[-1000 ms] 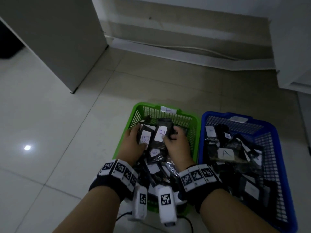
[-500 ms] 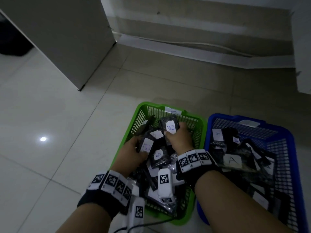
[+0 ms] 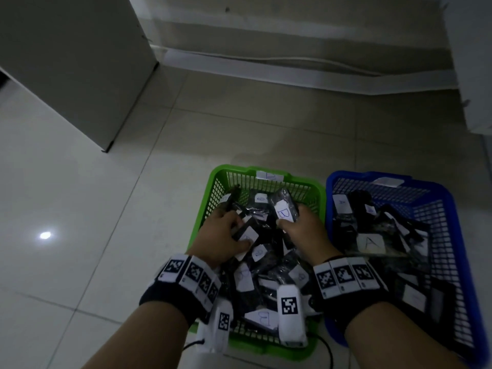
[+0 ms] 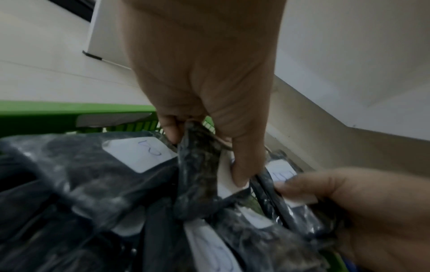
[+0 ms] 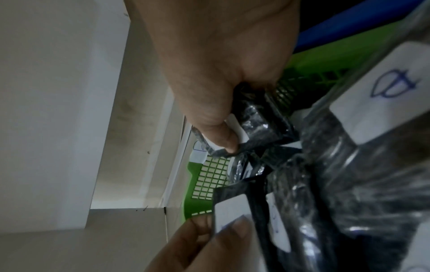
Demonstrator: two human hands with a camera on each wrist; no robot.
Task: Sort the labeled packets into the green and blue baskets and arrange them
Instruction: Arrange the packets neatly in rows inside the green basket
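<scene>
Both hands are down in the green basket (image 3: pixel 213 182), which is stuffed with black plastic packets, each with a white sticker marked B. The right hand (image 3: pixel 303 233) has its thumb and fingers pinched on one B packet (image 3: pixel 283 209) near the far end of the basket, thumb pressed on the bottom edge of its label, packet tipped up toward the camera. The left hand (image 3: pixel 221 235) is curled round another black packet (image 3: pixel 246 233) just beside it, thumb on that one's white label; the letter there is too blurry for me to read, probably a B like the rest. The two held packets sit close together, more or less side by side over the pile.

Right next to the green basket, touching or nearly so, is the blue basket (image 3: pixel 458 235), full of the same sort of black packets, the readable labels there saying A. Each basket has a white tag on its far rim.

Everything sits on a pale tiled floor (image 3: pixel 80 209). A white cabinet (image 3: pixel 66 62) stands off to the left, and a white cable (image 3: pixel 292 59) runs along the wall behind.
</scene>
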